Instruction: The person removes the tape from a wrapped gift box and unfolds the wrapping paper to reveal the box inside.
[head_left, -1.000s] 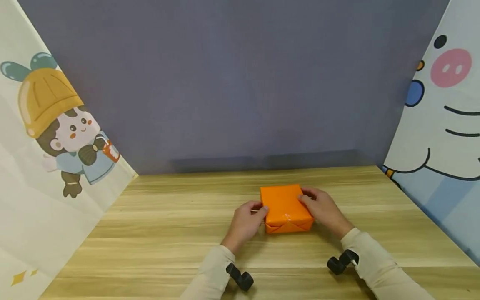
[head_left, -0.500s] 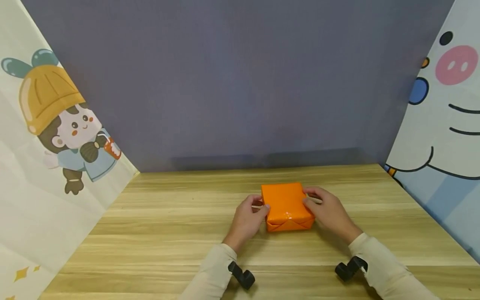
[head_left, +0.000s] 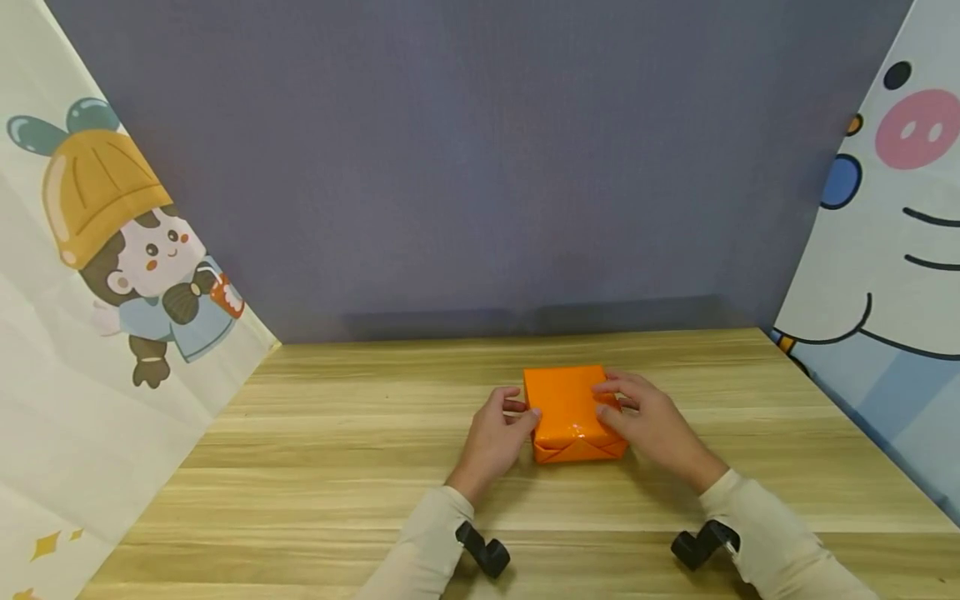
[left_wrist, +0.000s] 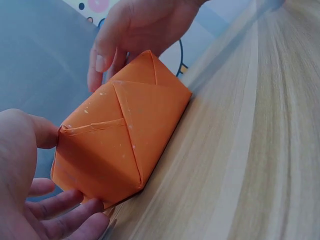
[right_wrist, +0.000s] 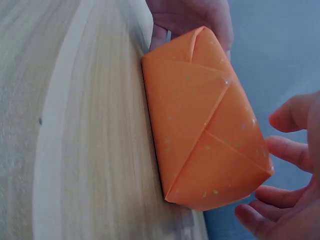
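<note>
A box wrapped in shiny orange paper (head_left: 573, 408) rests on the wooden table, its folded paper end towards me. My left hand (head_left: 491, 437) holds its left side, thumb at the upper edge. In the left wrist view the left fingers (left_wrist: 67, 212) touch the box near its lower edge. My right hand (head_left: 656, 421) is at the box's right side with fingers spread, the index and thumb tips over the top edge. The right wrist view shows the right thumb (right_wrist: 290, 115) apart from the paper, and the lower fingers loosely bent beside the box.
The light wooden table (head_left: 337, 467) extends around the box. A dark grey backdrop (head_left: 480, 167) stands behind it, with cartoon-printed sheets at the left (head_left: 45, 350) and right (head_left: 840, 275). Black mounts sit on the left (head_left: 483, 550) and right (head_left: 705, 546) wrists.
My right hand drew slightly away from the box's right side, its fingers spreading, then its fingertips came back over the top edge. The left hand and the box stay in place.
</note>
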